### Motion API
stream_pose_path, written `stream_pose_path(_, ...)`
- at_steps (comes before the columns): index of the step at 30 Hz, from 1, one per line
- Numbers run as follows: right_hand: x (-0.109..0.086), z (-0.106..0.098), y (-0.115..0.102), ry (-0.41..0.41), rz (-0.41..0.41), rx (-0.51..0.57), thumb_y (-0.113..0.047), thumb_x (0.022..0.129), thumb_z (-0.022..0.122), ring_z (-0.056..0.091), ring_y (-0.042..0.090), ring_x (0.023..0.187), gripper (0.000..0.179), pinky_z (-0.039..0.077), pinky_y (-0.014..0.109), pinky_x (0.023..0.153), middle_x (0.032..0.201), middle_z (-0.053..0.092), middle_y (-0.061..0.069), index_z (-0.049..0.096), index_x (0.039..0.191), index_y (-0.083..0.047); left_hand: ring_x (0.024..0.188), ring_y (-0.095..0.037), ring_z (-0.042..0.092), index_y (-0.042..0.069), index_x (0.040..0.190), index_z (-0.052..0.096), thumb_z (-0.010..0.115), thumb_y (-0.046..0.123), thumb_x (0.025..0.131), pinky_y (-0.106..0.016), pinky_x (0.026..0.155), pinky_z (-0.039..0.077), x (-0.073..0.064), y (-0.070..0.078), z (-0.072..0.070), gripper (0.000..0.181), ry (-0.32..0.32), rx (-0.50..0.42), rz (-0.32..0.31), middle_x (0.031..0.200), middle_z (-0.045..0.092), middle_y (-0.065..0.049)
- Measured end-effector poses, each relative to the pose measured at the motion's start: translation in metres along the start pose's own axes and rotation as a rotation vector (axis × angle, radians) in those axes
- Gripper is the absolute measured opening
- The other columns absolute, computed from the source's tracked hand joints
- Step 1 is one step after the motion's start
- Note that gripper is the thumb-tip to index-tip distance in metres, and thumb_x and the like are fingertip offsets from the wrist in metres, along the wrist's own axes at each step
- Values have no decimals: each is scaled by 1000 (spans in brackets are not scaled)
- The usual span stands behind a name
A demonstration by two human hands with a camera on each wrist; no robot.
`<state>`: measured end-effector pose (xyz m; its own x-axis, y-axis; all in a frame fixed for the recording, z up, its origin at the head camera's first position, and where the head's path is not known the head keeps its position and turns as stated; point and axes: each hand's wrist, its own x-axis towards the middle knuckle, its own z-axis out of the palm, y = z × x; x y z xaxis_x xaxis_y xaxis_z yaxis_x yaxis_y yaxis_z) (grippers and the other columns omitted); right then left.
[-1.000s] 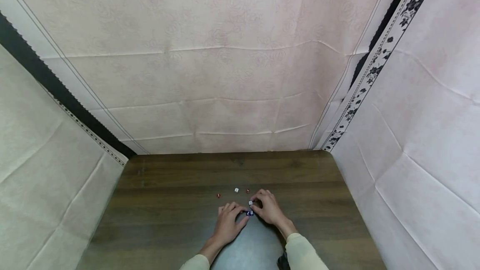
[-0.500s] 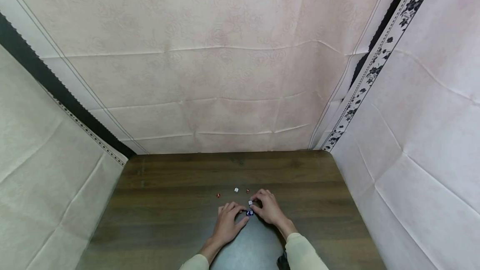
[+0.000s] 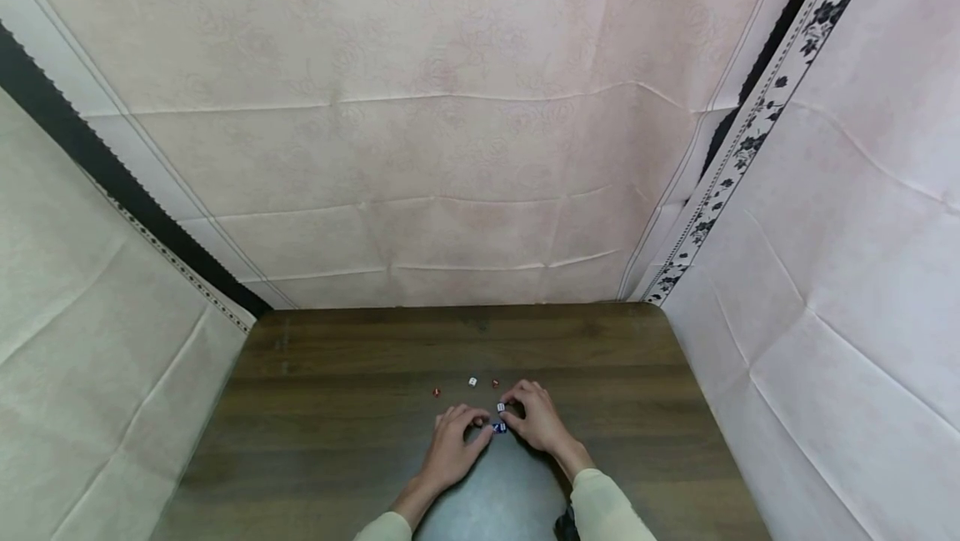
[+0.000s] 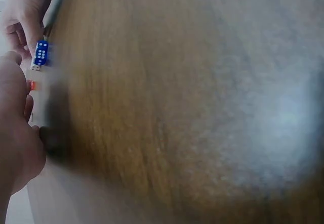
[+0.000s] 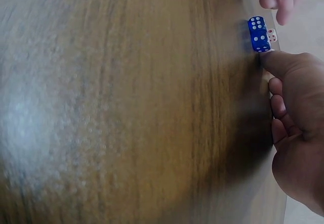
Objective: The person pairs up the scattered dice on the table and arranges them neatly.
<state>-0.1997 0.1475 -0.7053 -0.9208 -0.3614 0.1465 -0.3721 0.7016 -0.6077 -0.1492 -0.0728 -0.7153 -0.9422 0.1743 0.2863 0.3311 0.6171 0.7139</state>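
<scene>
In the head view my right hand point(image 3: 538, 418) pinches a white die point(image 3: 501, 408) between thumb and forefinger. Just in front of it, nearer my body, two blue dice point(image 3: 499, 428) sit side by side on the table. The right wrist view shows white pips on the blue dice point(image 5: 258, 33), with the white die point(image 5: 273, 35) partly hidden behind them. My left hand point(image 3: 452, 445) is left of the blue dice, fingers bent loosely and holding nothing. Its thumb tip lies very near the left blue die; whether they touch I cannot tell.
Beyond my hands lie another white die point(image 3: 472, 382) and two small red dice, one to the left point(image 3: 437, 392) and one to the right point(image 3: 496, 383). The wooden table point(image 3: 337, 408) ends at pale cloth hangings point(image 3: 465, 149) on its back and sides.
My left hand's fingers have drawn slightly back to the left, away from the blue dice. The right hand and the dice look the same.
</scene>
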Motion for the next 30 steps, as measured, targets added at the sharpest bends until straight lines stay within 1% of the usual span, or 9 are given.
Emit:
stream_pose_path(3,-1,0,0,-11,24,5,-22,102,86,62,15,108,16,51,45,101,113,71,-5,83,118,-20,99,-10,66,15,117,85,89,18,99,-35,90,41,3,0,-2,19,34,-3,18,103,76,8)
stream_pose_path(6,0,0,0,-8,21,8,-23,102,86,62,15,108,16,51,45,101,113,71,-6,83,118,-20,97,-13,67,11,116,85,90,14,97,-36,89,41,9,0,-4,20,91,6,69,103,76,5)
stream_pose_path(9,0,-1,-1,-2,8,7,-22,101,87,63,16,107,17,51,45,100,112,72,-5,83,118,-19,97,-16,67,9,115,85,91,11,95,-40,90,42,16,-2,-8,21,146,25,116,102,77,2)
stream_pose_path(13,0,-2,-1,-2,2,9,-22,101,87,63,16,107,17,51,45,101,111,73,-5,84,117,-18,99,-19,66,9,116,84,91,11,95,-42,92,42,27,-5,-15,23,173,45,123,103,77,0)
stream_pose_path(18,0,-2,0,0,-9,4,-21,100,88,64,15,106,16,52,45,101,110,73,-5,84,116,-18,101,-21,66,10,119,84,91,13,96,-46,95,43,40,-11,-24,24,149,85,98,107,78,-2)
stream_pose_path(24,1,-1,2,10,-36,-2,-20,100,89,64,15,104,16,52,43,97,109,73,-5,83,114,-17,102,-26,66,10,119,84,90,16,97,-52,95,47,58,-19,-33,25,118,167,84,111,79,-6)
stream_pose_path(26,1,-1,2,9,-39,1,-20,100,88,63,15,104,16,52,43,96,109,73,-4,83,114,-16,105,-28,67,11,121,84,90,18,97,-54,97,48,63,-20,-37,25,91,191,67,114,79,-7)
stream_pose_path(30,0,-1,3,-2,-30,6,-21,101,87,63,15,105,15,52,43,97,110,72,-4,83,115,-17,113,-32,68,11,125,83,89,21,99,-56,102,48,71,-21,-42,28,7,208,27,119,79,-9)
